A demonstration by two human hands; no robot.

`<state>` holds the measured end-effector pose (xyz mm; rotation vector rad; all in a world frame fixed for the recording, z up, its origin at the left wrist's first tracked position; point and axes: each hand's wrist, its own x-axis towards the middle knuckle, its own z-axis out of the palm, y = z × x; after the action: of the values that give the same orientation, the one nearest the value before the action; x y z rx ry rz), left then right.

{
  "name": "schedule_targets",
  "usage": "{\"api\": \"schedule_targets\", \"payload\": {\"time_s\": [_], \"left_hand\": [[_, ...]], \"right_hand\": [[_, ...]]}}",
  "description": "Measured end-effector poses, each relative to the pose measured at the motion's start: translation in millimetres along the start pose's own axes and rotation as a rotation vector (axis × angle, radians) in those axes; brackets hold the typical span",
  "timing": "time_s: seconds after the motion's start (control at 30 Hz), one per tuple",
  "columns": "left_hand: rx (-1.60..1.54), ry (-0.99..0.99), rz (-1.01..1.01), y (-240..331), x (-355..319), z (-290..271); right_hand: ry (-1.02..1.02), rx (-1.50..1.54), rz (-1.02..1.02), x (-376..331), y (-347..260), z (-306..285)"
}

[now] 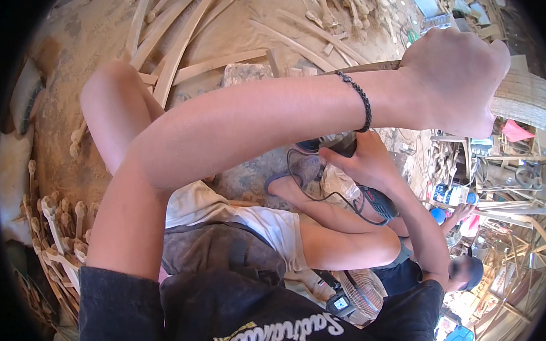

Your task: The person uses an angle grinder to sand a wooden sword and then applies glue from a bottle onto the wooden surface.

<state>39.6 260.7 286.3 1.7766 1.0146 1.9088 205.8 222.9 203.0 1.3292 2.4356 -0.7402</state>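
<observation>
My left arm, with a black braided bracelet, reaches across the view, and my left hand [455, 80] is closed in a fist at the upper right. A brown strip of wood [375, 66] runs behind the forearm into this fist; the fingertips are hidden. Below the left wrist, my right hand [370, 160] is closed around a dark handheld power tool [344, 145], its thumb on the near side. My left forearm covers much of that tool, so its exact kind is unclear. A black cord [326, 195] loops below it.
Another dark power tool [378, 203] lies beside my leg. Curved wooden strips [182, 43] and a block [244, 73] are ahead; carved wooden legs [62, 228] stand left, others [351, 5] lie far off. A fan [362, 291] and a capped person [466, 272] are at lower right.
</observation>
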Motion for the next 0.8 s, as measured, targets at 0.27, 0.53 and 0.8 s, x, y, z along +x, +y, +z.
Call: {"api": "schedule_targets", "payload": {"time_s": [0.27, 0.53, 0.8], "left_hand": [[0.011, 0.001, 0.006, -4, -1, 0], [0.002, 0.006, 0.030, -3, -1, 0], [0.003, 0.008, 0.035, -5, 1, 3]], "right_hand": [[0.069, 0.038, -0.030, 4, 5, -2], [0.099, 0.019, 0.108, -7, 4, -4], [-0.026, -0.029, 0.075, 2, 0, -2]]}}
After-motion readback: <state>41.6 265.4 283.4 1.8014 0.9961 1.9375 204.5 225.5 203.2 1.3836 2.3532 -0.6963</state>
